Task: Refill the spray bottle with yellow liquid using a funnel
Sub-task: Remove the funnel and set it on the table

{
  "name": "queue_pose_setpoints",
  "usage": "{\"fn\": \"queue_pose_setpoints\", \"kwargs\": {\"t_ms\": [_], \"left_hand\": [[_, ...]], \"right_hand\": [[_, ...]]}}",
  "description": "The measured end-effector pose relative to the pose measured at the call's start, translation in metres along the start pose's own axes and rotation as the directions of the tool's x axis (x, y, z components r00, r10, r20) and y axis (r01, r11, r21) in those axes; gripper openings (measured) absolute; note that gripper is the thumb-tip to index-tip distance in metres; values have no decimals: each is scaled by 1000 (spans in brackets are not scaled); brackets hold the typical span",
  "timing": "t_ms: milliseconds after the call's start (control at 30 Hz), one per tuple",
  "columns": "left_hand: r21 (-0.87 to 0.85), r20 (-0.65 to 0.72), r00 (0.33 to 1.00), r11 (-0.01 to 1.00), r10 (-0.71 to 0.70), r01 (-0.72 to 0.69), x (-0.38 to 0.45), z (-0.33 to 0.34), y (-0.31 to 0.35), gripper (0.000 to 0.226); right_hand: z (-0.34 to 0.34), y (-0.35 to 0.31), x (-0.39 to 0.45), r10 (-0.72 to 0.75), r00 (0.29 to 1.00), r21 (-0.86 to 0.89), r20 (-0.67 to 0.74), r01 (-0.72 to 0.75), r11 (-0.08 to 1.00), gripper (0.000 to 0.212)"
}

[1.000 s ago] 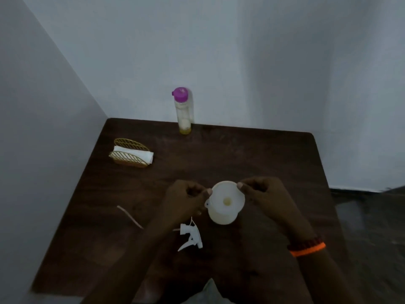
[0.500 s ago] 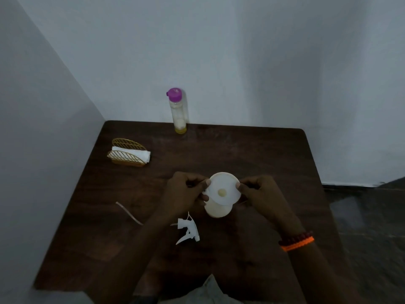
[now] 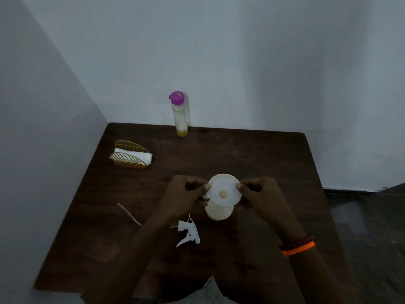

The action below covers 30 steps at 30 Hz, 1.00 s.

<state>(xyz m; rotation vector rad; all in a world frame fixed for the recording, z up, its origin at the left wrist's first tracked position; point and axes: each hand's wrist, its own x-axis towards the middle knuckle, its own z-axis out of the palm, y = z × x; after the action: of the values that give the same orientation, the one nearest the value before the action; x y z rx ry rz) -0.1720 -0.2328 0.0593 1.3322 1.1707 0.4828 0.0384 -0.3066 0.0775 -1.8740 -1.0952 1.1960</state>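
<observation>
Both hands meet at the wide white plastic funnel [image 3: 224, 190], which sits in the mouth of the pale, round white spray bottle [image 3: 218, 212] standing on the dark brown wooden table [image 3: 252, 154]. The left hand [image 3: 184, 195] pinches the funnel's rim on its left side, fingers curled; the right hand [image 3: 260, 195] pinches the rim on the opposite side — an orange band and dark beads [image 3: 297, 246] circle that wrist. Just below the left hand lies the detached white trigger sprayer head [image 3: 189, 232], with a thin pale dip tube [image 3: 129, 214] farther to its left. Well beyond both hands, at the table's far edge, stands a clear bottle with a purple cap [image 3: 180, 114] — yellow liquid shows at its base. Beyond the left hand sits a gold wire napkin holder [image 3: 130, 156] holding white napkins.
</observation>
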Motion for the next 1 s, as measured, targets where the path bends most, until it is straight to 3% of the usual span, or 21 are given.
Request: {"fn": "queue_pose_setpoints", "kwargs": {"t_ms": [300,500,800,1000], "left_hand": [[-6,10,997,997,77,-77,-5,-8,14,14],[165,-9,980,967,201,-197,19,-22,23,14],[387,-117,958,900,261,-198,116,-39,21,14],[502,-206,937,853,281,-146,186,-45,5,19]], "right_hand": [[-6,-9,0,-64,998,33,-4,64,997,18],[-13,-24,22,-143,990,23,-3,143,989,20],[-12,-31,129,-233,973,-52,8,233,971,31],[9,-15,216,-241,963,-78,-124,232,970,28]]}}
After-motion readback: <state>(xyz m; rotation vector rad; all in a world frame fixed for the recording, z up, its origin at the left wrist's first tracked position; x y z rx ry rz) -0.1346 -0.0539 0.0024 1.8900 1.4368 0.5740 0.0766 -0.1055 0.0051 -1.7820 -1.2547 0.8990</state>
